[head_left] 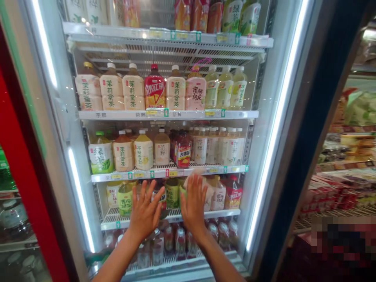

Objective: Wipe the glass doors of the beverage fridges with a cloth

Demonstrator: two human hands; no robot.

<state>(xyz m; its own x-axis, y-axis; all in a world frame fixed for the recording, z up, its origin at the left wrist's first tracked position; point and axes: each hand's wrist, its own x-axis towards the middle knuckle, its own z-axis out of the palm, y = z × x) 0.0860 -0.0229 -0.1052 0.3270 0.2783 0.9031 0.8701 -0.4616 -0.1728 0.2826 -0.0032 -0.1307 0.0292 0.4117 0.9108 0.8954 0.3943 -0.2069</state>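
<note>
My left hand (146, 209) is raised with its fingers spread and its back to me, and it holds nothing. Beside it, my right hand (194, 201) is also up, fingers stretched out and nothing in them. Both are in front of the fourth shelf (223, 214) of a lit drinks cooler. A green tea bottle (125, 201) stands just left of my left hand, and a pink-labelled bottle (219, 194) stands right of my right hand. Between the hands a green bottle (172, 192) shows. Faint reflections suggest glass; whether my palms touch it I cannot tell.
Higher shelves hold rows of bottled tea, among them a red bottle (155, 90) and a green-capped bottle (100, 152). Small dark bottles (180, 243) fill the bottom shelf. A red frame (22, 156) borders the left, and packaged goods (352, 141) sit on shelves at right.
</note>
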